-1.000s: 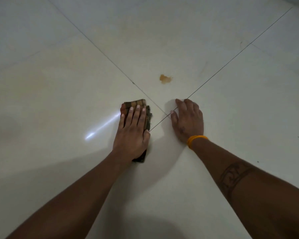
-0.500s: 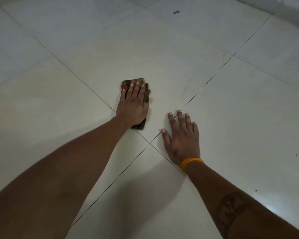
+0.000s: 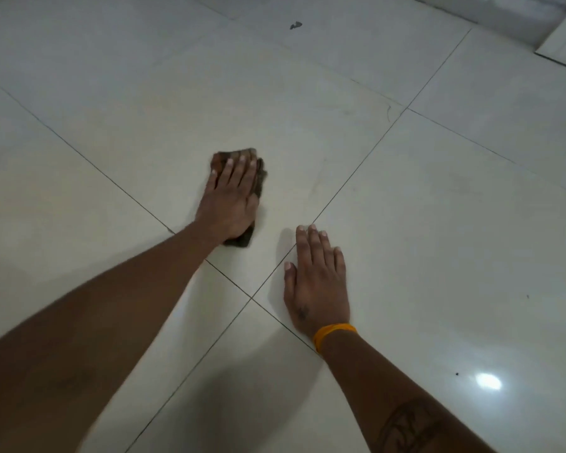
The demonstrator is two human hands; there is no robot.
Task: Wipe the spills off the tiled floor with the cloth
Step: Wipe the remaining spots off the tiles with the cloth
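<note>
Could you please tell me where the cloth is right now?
In the head view, the cloth lies left of centre under the flat left hand, on the tile beyond the grout crossing.

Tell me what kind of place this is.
Probably an indoor room, though which room is unclear. All that shows is a glossy floor of large pale tiles with thin dark joints and a lamp's reflection, where the left hand presses a cloth.
</note>
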